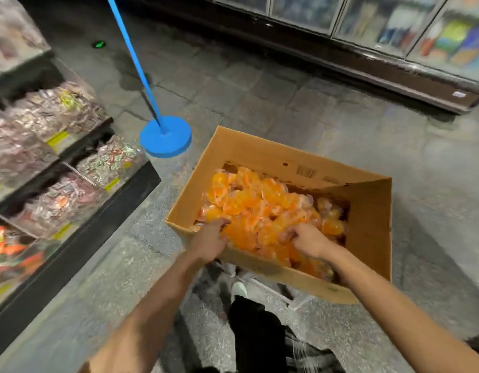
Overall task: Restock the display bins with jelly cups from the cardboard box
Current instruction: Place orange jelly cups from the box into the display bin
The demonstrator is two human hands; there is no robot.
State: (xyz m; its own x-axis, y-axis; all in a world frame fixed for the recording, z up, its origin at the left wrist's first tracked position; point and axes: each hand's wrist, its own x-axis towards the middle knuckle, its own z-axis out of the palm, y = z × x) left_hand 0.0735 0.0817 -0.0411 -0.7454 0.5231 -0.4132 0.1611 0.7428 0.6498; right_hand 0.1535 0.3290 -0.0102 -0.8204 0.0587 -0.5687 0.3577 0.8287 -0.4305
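An open cardboard box (367, 224) stands on the floor in front of me, filled with orange jelly cups (257, 203). Both my hands are inside it. My left hand (210, 239) reaches over the near left rim, its fingers curled into the cups. Deeper in the pile at the near right, my right hand (307, 239) has its fingers curled round several cups. The display bins (71, 200) of wrapped sweets run in tiers along the left. The frame is blurred.
A clear jar with a blue lid (165, 135) and a blue strap stands just left of the box's far corner. Glass-door coolers (394, 28) line the back right. The grey floor (259, 84) spreads between them. My dark trouser leg and shoe (239, 289) show below the box.
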